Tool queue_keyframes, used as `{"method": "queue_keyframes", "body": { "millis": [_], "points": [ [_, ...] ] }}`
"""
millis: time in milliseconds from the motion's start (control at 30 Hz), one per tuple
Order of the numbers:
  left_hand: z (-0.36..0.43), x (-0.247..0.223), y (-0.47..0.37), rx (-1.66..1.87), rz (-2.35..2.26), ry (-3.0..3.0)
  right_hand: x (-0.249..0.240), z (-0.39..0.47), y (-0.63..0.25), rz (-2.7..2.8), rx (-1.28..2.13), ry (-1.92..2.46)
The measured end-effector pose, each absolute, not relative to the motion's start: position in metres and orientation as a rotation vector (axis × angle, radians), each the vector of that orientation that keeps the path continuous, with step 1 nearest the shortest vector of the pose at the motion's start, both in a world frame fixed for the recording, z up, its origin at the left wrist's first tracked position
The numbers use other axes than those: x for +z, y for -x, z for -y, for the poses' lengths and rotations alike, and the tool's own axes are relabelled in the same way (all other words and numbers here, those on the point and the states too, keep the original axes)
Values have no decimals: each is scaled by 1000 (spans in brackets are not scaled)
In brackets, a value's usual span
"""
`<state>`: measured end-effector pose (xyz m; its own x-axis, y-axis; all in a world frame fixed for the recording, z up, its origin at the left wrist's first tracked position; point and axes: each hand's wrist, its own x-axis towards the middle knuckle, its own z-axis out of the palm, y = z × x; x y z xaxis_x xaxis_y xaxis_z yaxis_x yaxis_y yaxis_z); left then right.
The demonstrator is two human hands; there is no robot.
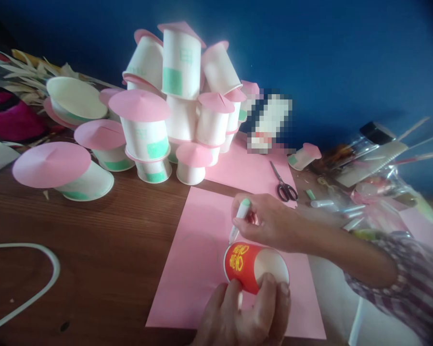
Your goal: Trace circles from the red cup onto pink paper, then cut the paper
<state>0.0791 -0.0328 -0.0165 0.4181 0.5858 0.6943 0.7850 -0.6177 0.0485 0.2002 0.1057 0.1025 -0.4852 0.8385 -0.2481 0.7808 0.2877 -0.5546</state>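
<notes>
My left hand (247, 315) grips a red and white paper cup (240, 264) with yellow lettering from below, its fingers pressed against the side. The cup is over a sheet of pink paper (187, 283), on which a faint curved line shows. Between the fingers of my right hand (267, 221) is a white marker (240, 218) with a green end. The marker's tip points down at the cup's left rim; whether it touches rim or paper, I cannot tell. Scissors (285, 187) with black handles lie just beyond my right hand.
Several white cups with pink cone tops and green drawings, such as this one (182, 62), stand stacked at the back. A white cable (56, 269) loops across the wooden table (104, 283) at left. Plastic-wrapped items and pens (353, 210) clutter the right side, before a blue wall (328, 57).
</notes>
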Motion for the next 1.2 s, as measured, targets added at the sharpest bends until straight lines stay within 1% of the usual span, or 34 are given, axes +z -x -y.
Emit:
{"method": "queue_keyframes", "body": {
  "millis": [333,467,667,767,900,1000,1067,1200],
  "points": [
    [33,-18,-80,-982,1215,2359,111,-101,-221,2272,984,1743],
    [34,-20,-79,-968,1209,2364,113,-101,-219,2181,994,1725],
    [30,-11,-77,-1009,1169,2395,115,-88,-238,2003,893,1690],
    [26,-3,-75,-1058,1131,2424,123,-81,-268,1789,844,1697],
    [24,6,-73,-1081,1103,2522,143,-66,-310,1109,706,1577],
    [25,10,-74,-1085,1142,2536,149,-48,-322,860,852,1512],
    [27,11,-75,-1081,1151,2525,146,-37,-319,851,797,1480],
    [27,11,-75,-1066,1148,2513,131,-36,-299,1122,879,1509]
  ]
}}
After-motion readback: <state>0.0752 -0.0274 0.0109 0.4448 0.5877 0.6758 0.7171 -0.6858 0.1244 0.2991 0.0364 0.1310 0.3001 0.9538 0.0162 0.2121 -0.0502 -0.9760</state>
